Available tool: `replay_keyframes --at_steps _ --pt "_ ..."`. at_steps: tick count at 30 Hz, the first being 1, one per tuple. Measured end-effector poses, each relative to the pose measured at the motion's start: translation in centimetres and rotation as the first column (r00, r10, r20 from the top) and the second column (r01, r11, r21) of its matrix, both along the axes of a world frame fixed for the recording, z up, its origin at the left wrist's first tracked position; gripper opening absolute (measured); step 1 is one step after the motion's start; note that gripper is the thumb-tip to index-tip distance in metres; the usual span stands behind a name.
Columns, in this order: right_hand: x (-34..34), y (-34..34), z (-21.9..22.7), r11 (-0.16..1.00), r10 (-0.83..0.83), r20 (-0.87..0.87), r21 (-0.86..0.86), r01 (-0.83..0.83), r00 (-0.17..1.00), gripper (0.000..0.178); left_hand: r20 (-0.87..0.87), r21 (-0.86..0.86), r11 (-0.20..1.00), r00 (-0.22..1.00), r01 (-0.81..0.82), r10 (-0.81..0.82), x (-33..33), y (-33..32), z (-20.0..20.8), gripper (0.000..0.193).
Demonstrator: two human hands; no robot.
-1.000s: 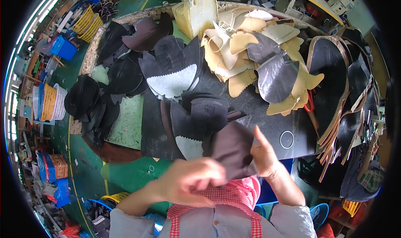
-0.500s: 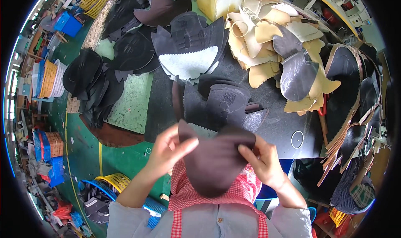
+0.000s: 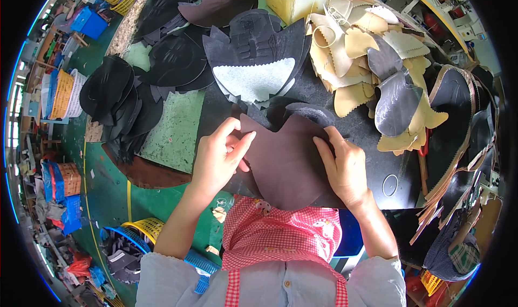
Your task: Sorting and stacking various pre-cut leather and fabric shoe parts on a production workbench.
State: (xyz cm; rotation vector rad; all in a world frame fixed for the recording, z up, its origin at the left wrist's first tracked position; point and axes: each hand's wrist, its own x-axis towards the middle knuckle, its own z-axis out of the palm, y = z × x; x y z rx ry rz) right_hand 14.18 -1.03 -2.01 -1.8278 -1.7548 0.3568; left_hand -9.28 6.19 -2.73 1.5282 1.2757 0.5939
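Observation:
A dark brown leather shoe-upper piece (image 3: 288, 161), notched at its top, lies face up at the table's front edge. My left hand (image 3: 216, 159) is at its upper left side, thumb over the edge and fingers curled, partly hidden. On the opposite side my right hand (image 3: 345, 164) pinches the border, with the thumb on top and the fingers behind. Beneath and beyond the piece, black upper parts (image 3: 307, 111) are mostly covered. Farther back sits a stack of black uppers (image 3: 253, 37) with a white zigzag-edged lining (image 3: 256, 78) on top.
Black leather pieces (image 3: 172, 59) are heaped at the left. Tan zigzag-cut pieces (image 3: 353, 99) and two grey shapes (image 3: 396, 102) lie at the right. Long trimmed pieces (image 3: 453, 102) hang off the right edge beside a red-handled tool (image 3: 423, 148). A yellowish block (image 3: 297, 2) stands at the back.
Both hands have moved away from my body with the brown leather piece, from above my apron onto the table. The piece now lies flatter, over the black parts.

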Motion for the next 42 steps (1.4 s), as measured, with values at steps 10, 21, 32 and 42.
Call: replay_keyframes --at_steps 10,21,32,42 --pt "0.6 0.9 -0.1 0.998 -0.018 0.052 -0.055 0.021 0.998 0.019 -0.330 0.606 0.783 0.940 0.139 0.089 2.2 0.3 0.0 0.018" --pt "5.9 -2.5 0.5 0.926 -0.299 -0.500 -0.356 0.122 0.812 0.028 -0.617 0.445 0.395 0.595 0.804 -0.516 6.2 -4.6 -0.4 0.074" --pt "-0.4 -6.6 0.2 0.945 0.327 -0.042 -0.007 -0.327 0.944 0.075 -0.648 0.476 0.433 0.638 0.765 -0.416 6.6 -1.5 -0.5 0.078" --pt "-0.5 -4.3 -0.6 0.936 0.352 0.057 -0.028 -0.351 0.934 0.093 -0.717 0.473 0.525 0.655 0.708 -0.237 4.4 -1.2 -0.8 0.105"
